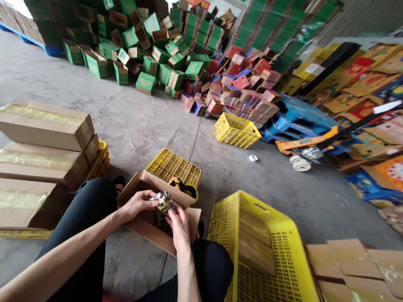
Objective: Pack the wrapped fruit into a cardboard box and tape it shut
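Note:
My left hand (139,206) and my right hand (180,226) meet over an open cardboard box (150,234) between my knees. Both sets of fingers close on the sides of a small black-and-yellow bundle in shiny clear plastic (163,202); its exact kind is unclear. The box flaps stand outward, and dark contents show partly beneath my hands. Just beyond, a yellow-and-black object (184,187) rests by the box's far flap, on or against a yellow plastic crate (174,165).
Taped cartons (35,160) are stacked at left. To the right stands a large yellow crate (285,259) holding flat cartons, with more cartons (357,283) beside it. Farther off are a small yellow crate (237,130), a pallet jack (308,147), blue pallets (301,116) and heaped green boxes (146,82).

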Demonstrator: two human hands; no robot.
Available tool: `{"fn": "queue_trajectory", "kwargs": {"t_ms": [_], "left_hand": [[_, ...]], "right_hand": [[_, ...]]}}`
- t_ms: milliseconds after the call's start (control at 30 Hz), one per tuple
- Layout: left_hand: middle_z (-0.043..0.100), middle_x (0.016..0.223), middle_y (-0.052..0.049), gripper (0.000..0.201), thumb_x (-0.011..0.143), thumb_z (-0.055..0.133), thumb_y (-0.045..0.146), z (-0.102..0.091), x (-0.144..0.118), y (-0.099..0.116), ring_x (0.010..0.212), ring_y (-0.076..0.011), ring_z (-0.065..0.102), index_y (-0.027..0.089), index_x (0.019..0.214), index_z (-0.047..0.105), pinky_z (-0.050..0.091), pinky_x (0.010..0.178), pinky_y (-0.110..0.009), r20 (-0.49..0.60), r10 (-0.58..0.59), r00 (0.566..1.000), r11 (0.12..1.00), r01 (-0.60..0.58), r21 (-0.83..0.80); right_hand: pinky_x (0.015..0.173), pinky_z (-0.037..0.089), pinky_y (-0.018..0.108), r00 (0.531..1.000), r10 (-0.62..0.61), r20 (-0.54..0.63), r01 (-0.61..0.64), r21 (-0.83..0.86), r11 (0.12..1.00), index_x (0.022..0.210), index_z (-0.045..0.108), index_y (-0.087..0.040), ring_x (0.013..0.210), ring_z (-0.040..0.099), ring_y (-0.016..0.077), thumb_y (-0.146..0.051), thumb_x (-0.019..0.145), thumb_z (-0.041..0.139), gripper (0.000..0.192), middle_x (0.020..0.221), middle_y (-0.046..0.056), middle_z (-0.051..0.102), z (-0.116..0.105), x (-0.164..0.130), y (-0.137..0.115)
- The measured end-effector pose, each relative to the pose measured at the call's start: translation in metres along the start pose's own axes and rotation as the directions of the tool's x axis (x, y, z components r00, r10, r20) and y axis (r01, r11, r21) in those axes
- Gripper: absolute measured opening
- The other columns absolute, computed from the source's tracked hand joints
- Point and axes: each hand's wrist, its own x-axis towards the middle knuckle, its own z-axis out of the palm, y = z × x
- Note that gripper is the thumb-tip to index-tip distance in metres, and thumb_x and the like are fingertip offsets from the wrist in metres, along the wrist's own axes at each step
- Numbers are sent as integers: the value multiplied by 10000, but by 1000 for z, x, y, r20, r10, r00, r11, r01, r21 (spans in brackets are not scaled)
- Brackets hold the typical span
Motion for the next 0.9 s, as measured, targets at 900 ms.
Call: {"fn": "queue_trajectory", "kwargs": {"t_ms": [900], "left_hand": [[799,885,-56,395,658,1014,446,-7,5,-8,841,-182,714,160,846,817,563,881,-319,-51,-1,999,998,-2,-61]], "right_hand": [[995,607,441,996,-2,87,0,26,1000,1188,780,-275,1180,729,301,-582,750,879,545,1217,77,791,1,-3,-2]]}}
